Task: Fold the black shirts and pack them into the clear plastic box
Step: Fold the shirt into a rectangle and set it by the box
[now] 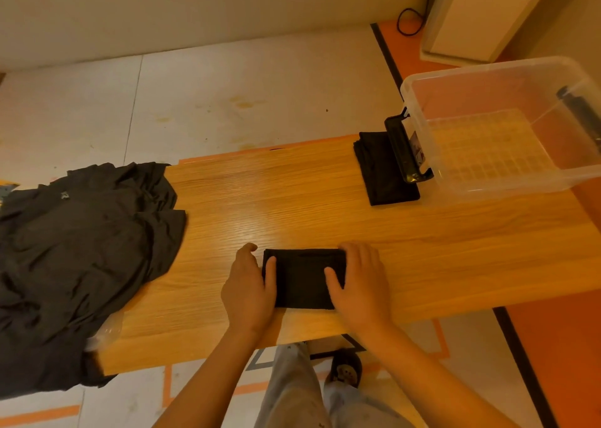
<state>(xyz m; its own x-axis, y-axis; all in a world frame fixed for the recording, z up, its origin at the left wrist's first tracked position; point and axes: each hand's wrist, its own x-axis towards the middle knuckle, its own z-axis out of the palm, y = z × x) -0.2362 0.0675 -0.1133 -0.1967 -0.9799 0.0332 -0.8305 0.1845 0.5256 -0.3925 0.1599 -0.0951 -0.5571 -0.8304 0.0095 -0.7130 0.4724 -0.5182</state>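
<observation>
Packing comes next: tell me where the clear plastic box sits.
In the head view, the clear plastic box stands at the table's far right end, beside a folded black shirt.

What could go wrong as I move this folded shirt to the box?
Held only at its ends by the left hand and right hand, the folded shirt may sag open when lifted. The pile overhangs the table edge and might slide off. The other shirt lies under the box handle and could snag.

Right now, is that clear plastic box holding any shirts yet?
Empty: the clear plastic box shows only its gridded bottom. One folded shirt lies beside it, a second shirt nearer.
</observation>
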